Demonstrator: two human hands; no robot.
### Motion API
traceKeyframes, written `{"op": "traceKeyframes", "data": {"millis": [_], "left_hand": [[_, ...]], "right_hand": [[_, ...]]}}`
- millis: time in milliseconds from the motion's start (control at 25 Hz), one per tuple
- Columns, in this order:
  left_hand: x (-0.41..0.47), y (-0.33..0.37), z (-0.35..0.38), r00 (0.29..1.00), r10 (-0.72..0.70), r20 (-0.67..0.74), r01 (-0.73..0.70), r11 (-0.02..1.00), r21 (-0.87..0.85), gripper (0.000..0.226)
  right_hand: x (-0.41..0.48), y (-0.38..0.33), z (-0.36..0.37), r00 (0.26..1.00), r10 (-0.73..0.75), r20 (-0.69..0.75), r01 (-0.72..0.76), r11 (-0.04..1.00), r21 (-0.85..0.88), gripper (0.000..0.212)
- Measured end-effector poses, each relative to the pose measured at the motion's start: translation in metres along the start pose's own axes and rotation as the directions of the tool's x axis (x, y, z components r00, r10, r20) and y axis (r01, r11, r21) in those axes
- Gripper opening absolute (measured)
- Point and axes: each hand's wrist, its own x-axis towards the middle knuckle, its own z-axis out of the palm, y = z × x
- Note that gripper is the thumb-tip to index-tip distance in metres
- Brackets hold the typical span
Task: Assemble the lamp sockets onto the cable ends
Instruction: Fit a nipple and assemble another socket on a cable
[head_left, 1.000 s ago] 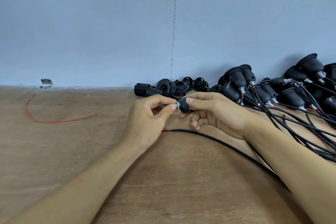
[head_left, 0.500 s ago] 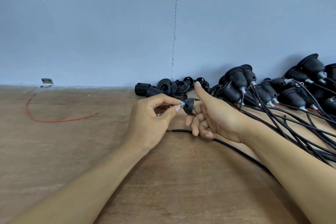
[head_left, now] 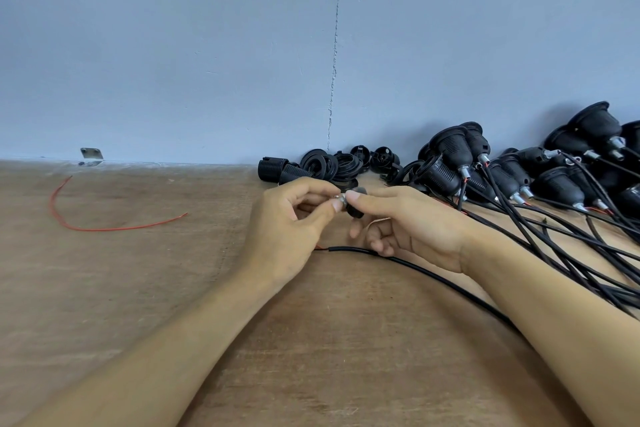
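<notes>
Black plastic socket cap: small and rounded, with a silver metal fitting at its left end; you hold it between your hands, just above the wooden tabletop.
Left hand: your thumb and forefinger pinch the metal fitting.
Right hand: your fingers grip the cap's black body.
Thin black cable: it lies on the wood under your hands, red wire showing at its end.
</notes>
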Motion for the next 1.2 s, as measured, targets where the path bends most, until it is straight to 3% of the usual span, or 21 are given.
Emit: {"op": "traceKeyframes", "data": {"millis": [120, 320, 720, 960, 1200], "left_hand": [[-0.001, -0.001, 0.001, 0.998, -0.055, -0.008, 0.055, 0.998, 0.008, 0.008], [0.001, -0.003, 0.000, 0.998, -0.066, -0.026, 0.065, 0.998, -0.002, 0.008], [0.008, -0.011, -0.003, 0.977, -0.212, 0.021, 0.210, 0.943, -0.258, 0.018], [0.006, -0.011, -0.003, 0.988, -0.155, 0.008, 0.155, 0.978, -0.142, 0.017], [0.006, -0.010, -0.003, 0.981, -0.194, 0.022, 0.195, 0.960, -0.200, 0.019]], "right_hand": [[0.001, 0.003, 0.000, 0.997, -0.046, -0.060, 0.048, 0.998, 0.032, 0.031], [0.003, 0.004, 0.001, 0.998, -0.043, -0.042, 0.048, 0.991, 0.122, 0.030], [0.006, 0.011, 0.005, 0.997, -0.055, -0.045, 0.065, 0.967, 0.246, 0.041], [0.007, 0.014, 0.002, 0.996, -0.044, -0.071, 0.059, 0.972, 0.226, 0.033], [0.005, 0.014, 0.001, 0.997, -0.048, -0.058, 0.058, 0.979, 0.196, 0.053]]}}
